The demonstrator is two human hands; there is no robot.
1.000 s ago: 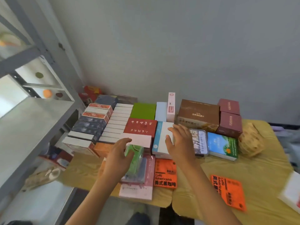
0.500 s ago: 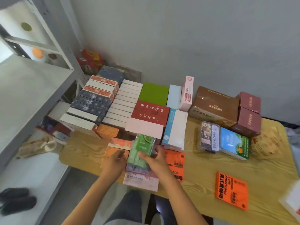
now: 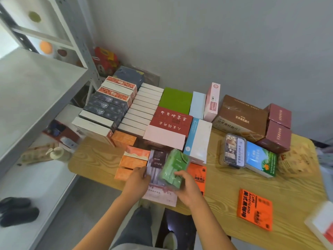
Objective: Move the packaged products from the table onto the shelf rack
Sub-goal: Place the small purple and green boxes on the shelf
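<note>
Since half a second ago I've tilted the green pack further over to the right, which has uncovered a dark-labelled pack beside it; both hands have stayed at the near table edge.

My right hand (image 3: 187, 188) has fingers curled round the near end of the green clear-wrapped multipack of small packets (image 3: 173, 167), thumb over its top. The pack is lifted and tipped, far end pointing away from me. The wrap is glossy, with several bright green sachets visible through it.

My left hand (image 3: 138, 181) pinches the near left edge of the clear-wrapped pack with a dark maroon label (image 3: 156, 166), fingertips on the wrap. Whether it is off the table, I can't tell.

Both packs sit over a flat pale pink printed box (image 3: 160, 195) at the table's near edge. Just left of it is a stack of orange cardboard boxes (image 3: 131, 164). Just right, partly under my right hand, is a flat orange sachet pack (image 3: 198, 173).

All this rests on the wood-grain table (image 3: 225, 186). The far half is packed with rows of boxes, among them a red-and-pink lettered box (image 3: 169, 126) and a white box with a blue edge (image 3: 200, 139).

The grey metal shelf rack (image 3: 36, 91) stands at left, touching the table's far left corner.
</note>
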